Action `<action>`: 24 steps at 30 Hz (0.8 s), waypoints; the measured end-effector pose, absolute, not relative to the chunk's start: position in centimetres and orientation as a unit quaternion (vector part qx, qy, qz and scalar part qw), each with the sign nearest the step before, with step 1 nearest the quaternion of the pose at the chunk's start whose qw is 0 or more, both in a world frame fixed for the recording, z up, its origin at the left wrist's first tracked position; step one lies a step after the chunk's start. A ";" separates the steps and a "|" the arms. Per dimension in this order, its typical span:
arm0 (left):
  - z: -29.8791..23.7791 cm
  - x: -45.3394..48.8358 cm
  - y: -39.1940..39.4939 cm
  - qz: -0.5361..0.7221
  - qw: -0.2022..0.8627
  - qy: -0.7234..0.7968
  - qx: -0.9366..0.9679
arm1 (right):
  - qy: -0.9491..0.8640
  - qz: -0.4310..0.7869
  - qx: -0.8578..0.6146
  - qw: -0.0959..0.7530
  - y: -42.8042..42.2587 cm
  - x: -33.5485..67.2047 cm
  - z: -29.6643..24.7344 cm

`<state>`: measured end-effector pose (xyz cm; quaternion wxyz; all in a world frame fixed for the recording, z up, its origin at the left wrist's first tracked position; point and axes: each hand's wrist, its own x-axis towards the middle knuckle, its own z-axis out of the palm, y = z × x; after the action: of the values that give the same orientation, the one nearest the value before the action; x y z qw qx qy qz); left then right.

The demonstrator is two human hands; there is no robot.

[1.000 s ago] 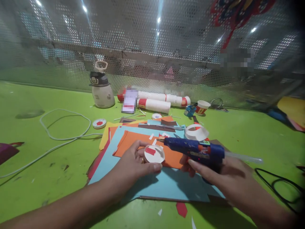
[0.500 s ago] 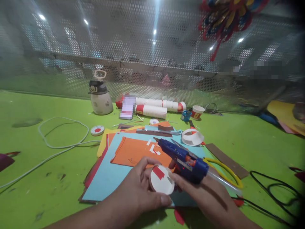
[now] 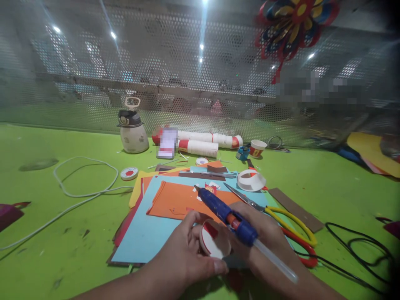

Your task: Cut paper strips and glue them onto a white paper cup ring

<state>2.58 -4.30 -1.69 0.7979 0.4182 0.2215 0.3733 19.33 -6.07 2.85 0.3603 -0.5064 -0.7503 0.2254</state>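
Observation:
Between the thumb and fingers of my left hand is a small white cut-off paper cup base, tilted, with a red patch on its face. My right hand is wrapped round a blue hot glue gun, whose nozzle points up and to the left. From its back end sticks a clear glue stick. Its handle and trigger are hidden by my hand. Under both hands lies a light blue sheet with an orange piece and small paper scraps on it.
Scissors with yellow and red handles lie by my right hand. Farther back are a white paper ring, stacked paper cups, a blue bottle and a drink flask. A white cable loops at left, a black cord at right.
My right hand has turned the glue gun over and shifted its nozzle left and slightly down. The cup base has tilted in my left hand. More of the scissors shows now.

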 end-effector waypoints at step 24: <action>1.7 1.1 -4.2 0.316 0.861 0.214 0.335 | -0.775 0.224 -0.491 0.329 -6.2 19.7 4.6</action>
<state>1.07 -4.20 1.73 0.8612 0.3353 0.2142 0.3162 19.69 -6.17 4.62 0.3289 -0.4907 -0.7753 0.2235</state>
